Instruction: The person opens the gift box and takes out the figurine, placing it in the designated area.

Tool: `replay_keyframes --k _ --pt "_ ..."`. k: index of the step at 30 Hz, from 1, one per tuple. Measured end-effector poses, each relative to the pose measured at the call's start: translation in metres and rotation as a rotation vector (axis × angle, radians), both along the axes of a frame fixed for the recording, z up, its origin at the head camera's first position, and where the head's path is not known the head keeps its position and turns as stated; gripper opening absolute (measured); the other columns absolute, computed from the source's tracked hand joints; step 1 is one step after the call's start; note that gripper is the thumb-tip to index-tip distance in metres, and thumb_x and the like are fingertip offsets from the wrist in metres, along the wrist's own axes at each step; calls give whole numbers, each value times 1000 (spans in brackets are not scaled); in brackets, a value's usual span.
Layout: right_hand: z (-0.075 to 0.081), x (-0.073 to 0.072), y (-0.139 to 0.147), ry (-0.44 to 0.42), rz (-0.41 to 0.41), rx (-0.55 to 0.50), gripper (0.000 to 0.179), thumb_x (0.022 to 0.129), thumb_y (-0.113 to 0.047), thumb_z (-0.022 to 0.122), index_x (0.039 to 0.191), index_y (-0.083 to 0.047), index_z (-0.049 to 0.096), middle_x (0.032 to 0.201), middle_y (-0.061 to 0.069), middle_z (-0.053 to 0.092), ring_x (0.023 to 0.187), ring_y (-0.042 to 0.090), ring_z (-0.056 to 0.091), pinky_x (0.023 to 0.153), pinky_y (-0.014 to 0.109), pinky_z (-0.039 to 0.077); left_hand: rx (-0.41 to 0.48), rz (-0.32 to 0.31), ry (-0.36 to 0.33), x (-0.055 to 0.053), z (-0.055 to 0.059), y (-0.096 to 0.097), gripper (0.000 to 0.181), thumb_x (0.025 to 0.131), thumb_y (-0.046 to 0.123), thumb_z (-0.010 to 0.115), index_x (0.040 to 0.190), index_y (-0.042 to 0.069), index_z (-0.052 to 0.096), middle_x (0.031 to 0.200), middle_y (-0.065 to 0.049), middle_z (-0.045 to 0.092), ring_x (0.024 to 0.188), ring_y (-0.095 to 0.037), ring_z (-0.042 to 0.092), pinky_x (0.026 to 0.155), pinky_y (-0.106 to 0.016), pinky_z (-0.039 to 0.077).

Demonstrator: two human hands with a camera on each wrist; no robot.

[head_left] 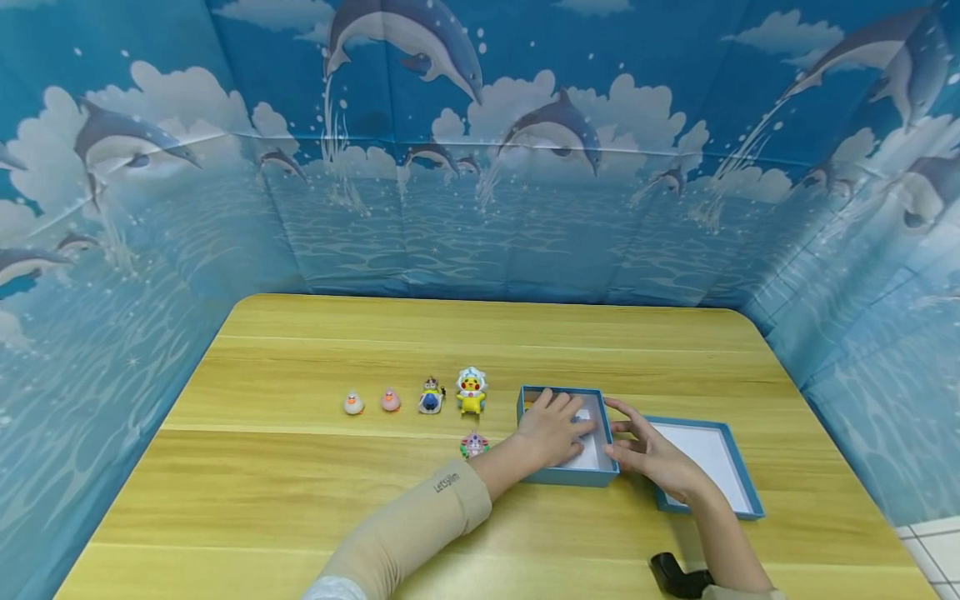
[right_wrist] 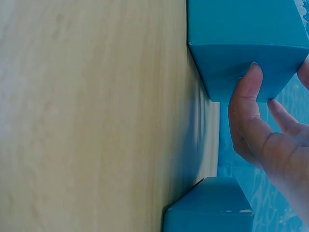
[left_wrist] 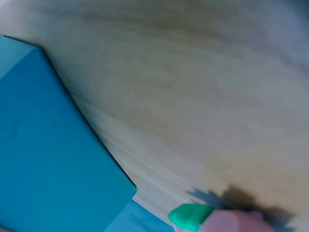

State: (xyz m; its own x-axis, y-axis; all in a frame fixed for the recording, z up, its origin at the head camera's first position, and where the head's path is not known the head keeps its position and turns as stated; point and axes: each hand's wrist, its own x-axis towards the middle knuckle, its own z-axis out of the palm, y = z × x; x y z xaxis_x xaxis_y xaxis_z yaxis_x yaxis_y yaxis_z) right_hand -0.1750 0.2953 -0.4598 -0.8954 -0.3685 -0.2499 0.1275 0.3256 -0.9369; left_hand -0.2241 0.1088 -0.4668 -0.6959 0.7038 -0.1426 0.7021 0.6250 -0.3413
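Your left hand (head_left: 553, 429) spreads wide over the box (head_left: 567, 477). Your right hand (head_left: 658, 460), loosely spread, touches its 3 o'clock side, near the lid (head_left: 705, 461).

Through the head view I can read one word, dark lettering (head_left: 446, 482) set aslant on the beige sleeve (head_left: 408, 527) over the person's left forearm, close to its cuff (head_left: 474, 497). I make out "Lets" first and "lim" last; what stands between is too small for me.
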Motion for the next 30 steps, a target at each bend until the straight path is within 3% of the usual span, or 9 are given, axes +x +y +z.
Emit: replay_keyframes --k 13,21,30 --pt "1 0 -1 8 -12 18 72 92 -15 54 147 -17 8 136 31 21 118 45 38 82 40 46 -8 69 63 1 -4 6 59 90 63 25 141 32 31 139 12 30 121 -7 31 100 -26 25" --pt "1 0 -1 11 -4 8 72 92 -16 54 147 -16 8 136 31 20 118 45 37 82 40 46 -38 110 48 1 -6 13 61 89 65 21 140 33 31 135 13 30 115 -6 30 96 -24 26" --pt "2 0 0 -10 -3 0 72 92 -17 54 147 -16 6 136 31 19 114 40 40 82 39 45 -75 116 104 0 -7 18 58 89 66 20 139 37 30 128 15 33 107 -4 31 88 -22 27"
